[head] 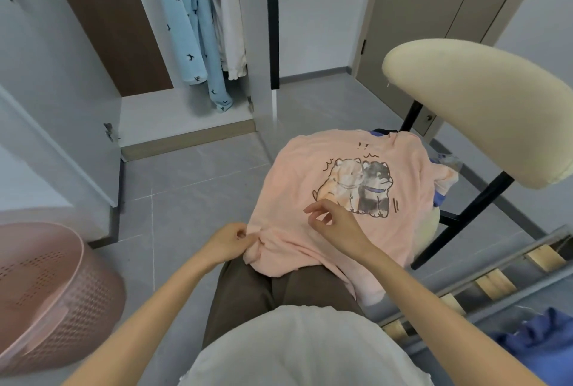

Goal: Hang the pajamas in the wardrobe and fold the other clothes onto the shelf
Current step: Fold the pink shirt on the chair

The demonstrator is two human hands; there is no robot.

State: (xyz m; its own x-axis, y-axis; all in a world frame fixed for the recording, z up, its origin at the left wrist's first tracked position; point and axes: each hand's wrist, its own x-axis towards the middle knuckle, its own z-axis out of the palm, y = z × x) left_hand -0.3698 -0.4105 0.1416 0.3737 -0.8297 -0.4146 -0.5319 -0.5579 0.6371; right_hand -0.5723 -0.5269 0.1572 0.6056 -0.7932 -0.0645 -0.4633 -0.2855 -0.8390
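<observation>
The left hand (228, 241) pinches the bunched hem of a peach-pink cotton T-shirt (297, 175) printed with two cartoon dogs. The right hand (336, 224), fingers loosely parted, holds nothing. The shirt lies over a cream-cushioned black-framed chair (465, 100). Light-blue bird-print pajamas (186, 29) hang in the open white wardrobe (173, 113).

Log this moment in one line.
left hand pinches shirt edge; right hand open over shirt; shirt spread on chair; pajamas hung in wardrobe
</observation>
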